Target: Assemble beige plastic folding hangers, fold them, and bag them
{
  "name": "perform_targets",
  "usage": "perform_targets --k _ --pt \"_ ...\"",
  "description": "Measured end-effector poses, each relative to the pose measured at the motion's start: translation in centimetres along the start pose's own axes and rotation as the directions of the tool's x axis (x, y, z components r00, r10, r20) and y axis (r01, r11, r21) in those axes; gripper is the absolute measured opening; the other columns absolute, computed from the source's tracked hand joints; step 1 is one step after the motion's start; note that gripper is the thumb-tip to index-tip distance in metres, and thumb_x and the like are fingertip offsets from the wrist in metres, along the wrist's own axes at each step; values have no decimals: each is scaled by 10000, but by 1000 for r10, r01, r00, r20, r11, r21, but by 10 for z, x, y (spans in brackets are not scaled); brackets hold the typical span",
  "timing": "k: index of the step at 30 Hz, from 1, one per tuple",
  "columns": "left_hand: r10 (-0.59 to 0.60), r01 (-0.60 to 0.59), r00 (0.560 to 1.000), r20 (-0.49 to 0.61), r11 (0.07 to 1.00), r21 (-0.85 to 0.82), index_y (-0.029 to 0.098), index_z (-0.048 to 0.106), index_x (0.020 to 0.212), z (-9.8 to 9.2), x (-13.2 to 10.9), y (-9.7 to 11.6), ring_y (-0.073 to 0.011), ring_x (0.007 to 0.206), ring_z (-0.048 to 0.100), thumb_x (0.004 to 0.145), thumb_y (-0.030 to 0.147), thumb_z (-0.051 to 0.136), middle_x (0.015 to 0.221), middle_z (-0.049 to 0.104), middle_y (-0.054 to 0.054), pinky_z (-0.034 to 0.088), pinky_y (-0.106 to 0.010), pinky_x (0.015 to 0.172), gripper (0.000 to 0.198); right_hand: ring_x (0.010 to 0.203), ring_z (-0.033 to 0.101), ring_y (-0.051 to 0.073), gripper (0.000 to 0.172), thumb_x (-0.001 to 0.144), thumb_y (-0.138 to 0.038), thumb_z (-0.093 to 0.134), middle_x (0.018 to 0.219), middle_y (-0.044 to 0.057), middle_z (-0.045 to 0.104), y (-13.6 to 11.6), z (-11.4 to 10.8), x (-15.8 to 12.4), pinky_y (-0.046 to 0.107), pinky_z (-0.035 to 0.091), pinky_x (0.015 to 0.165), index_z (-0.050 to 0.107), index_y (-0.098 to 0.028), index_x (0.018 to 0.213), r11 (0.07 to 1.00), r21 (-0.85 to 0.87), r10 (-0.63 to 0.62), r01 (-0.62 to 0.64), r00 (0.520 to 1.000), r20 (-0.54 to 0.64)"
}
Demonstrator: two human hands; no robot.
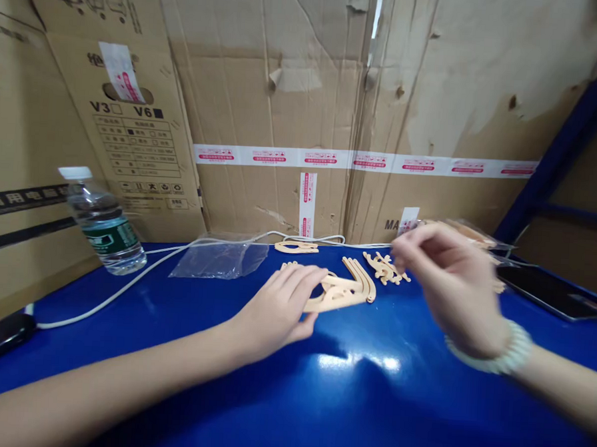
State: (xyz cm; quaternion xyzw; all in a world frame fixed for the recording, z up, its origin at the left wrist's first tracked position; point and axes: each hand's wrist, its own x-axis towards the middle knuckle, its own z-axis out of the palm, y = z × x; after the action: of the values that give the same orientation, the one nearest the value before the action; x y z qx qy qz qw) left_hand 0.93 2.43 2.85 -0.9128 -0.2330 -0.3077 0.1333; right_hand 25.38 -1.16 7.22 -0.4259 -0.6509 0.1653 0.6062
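My left hand (284, 309) is closed on a beige folding hanger (337, 297), its fingers over the near end and its thumb below. The held piece tilts slightly up to the right, just above the table. Beyond its right end lie several curved hanger arms (360, 275) side by side. To their right is a small pile of beige hook-like pieces (386, 268). My right hand (450, 285), wearing a pale beaded bracelet (514, 351), is raised right of this pile. Its fingers are bent together and a little blurred; anything between them is hidden.
Another beige hanger (297, 247) lies at the back of the blue table (289, 396). A clear plastic bag (219, 258), a white cable (125, 291) and a water bottle (105, 230) are at left. A black phone (550, 293) lies at right. Cardboard (279, 109) walls the back.
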Motion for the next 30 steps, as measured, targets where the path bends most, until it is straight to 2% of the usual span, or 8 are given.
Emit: perform_targets --k 5,8,10,14,19,22,27,30 --pt "13 -19 995 -98 998 -55 56 403 1318 -2 -22 17 -302 1202 500 835 83 545 1250 565 -197 478 -488 1008 504 470 435 84 411 870 -562 580 584 -20 527 38 37 -17 206 334 417 619 -162 782 927 186 275 -325 928 252" --pt "34 -41 989 -143 998 -46 38 412 1320 2 -25 18 -281 1216 484 841 54 542 1241 567 -192 449 -455 1043 497 442 490 100 524 907 -644 434 633 1 577 43 44 -36 199 331 374 609 -160 1004 786 231 385 -573 746 543" --pt "29 -38 991 -130 997 -68 48 396 1353 6 -28 18 -266 1247 465 865 49 530 1266 559 -184 427 -435 1067 505 423 483 88 503 869 -632 525 663 7 606 39 44 -45 194 334 367 588 -155 1015 758 180 399 -627 664 633" --pt "-155 147 988 -15 957 -250 108 351 1429 8 -35 17 -255 1282 457 931 171 538 1382 489 -169 431 -397 1066 536 501 464 79 334 845 -496 648 652 -22 574 31 40 -48 197 387 465 598 -168 887 882 66 361 -467 759 541" --pt "-408 389 911 58 805 -449 259 633 1147 3 -32 19 -137 788 627 892 160 613 907 676 5 523 -236 728 274 643 514 126 284 884 -438 604 729 4 596 23 33 -44 228 423 567 587 -180 767 957 -40 267 -288 819 508" --pt "-535 507 837 117 677 -534 256 673 1050 0 -27 23 -114 645 596 870 191 628 815 680 28 496 -217 620 197 606 468 114 302 879 -432 610 678 -5 547 20 31 -42 222 392 533 584 -175 723 955 -20 265 -296 824 501" --pt "-713 644 635 297 277 -713 184 626 959 -2 -21 22 -167 785 660 910 321 560 896 701 -28 532 -230 632 160 523 354 74 319 845 -462 651 622 -35 454 28 27 -33 195 294 442 602 -165 739 896 122 352 -426 852 389" --pt "-748 603 609 262 223 -766 175 592 987 -2 -21 17 -168 802 649 916 325 561 872 686 -26 539 -230 649 168 546 336 74 318 799 -465 707 633 -44 421 36 25 -28 174 271 430 606 -166 762 796 257 458 -548 822 338"
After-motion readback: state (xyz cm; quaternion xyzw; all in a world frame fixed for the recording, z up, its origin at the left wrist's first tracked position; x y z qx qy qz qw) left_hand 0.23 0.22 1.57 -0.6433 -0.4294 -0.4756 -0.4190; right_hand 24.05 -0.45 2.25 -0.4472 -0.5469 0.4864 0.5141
